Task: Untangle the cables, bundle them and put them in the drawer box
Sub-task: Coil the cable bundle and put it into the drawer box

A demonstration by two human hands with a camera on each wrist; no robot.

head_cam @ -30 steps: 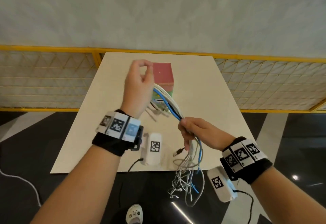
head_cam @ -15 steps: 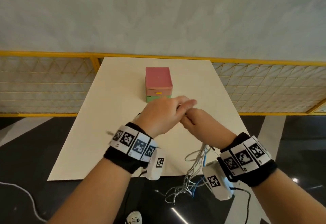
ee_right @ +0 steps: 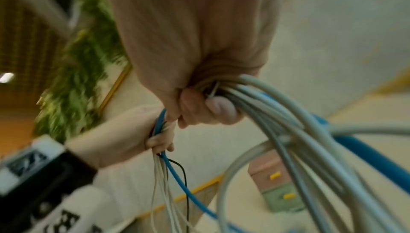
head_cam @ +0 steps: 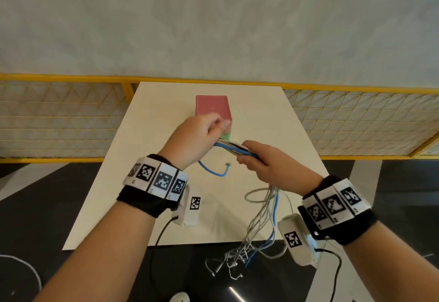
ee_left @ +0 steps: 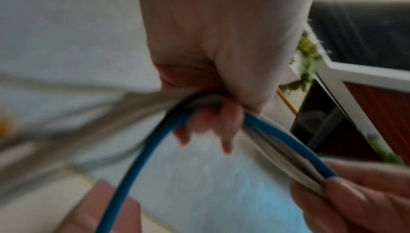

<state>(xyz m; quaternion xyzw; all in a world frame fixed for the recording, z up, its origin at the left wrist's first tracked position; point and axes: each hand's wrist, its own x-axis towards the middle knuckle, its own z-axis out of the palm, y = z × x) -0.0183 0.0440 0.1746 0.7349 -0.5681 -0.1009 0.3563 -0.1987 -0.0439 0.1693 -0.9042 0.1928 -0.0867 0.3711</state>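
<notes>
Above the middle of the table, both hands hold one bundle of white, grey and blue cables [head_cam: 234, 149]. My left hand [head_cam: 202, 135] grips it at the left, fingers curled round the strands [ee_left: 210, 107]. My right hand [head_cam: 256, 159] grips it just to the right [ee_right: 224, 96]. A blue cable end [head_cam: 213, 171] loops down under the left hand. Long loose ends [head_cam: 256, 228] hang from the right hand past the table's front edge. The pink and green drawer box [head_cam: 212, 109] stands behind the hands, its drawers with yellow handles [ee_right: 275, 175] closed.
The cream table [head_cam: 147, 183] is backed by a yellow-framed mesh fence [head_cam: 59, 116] and a pale wall. Dark floor lies below the front edge, where cable plugs [head_cam: 228, 261] dangle. Camera leads run from both wrists.
The hands were pressed together half a second ago; now they have drawn apart, with a short length of the bundle stretched between them. A blue end now hangs below the left hand.
</notes>
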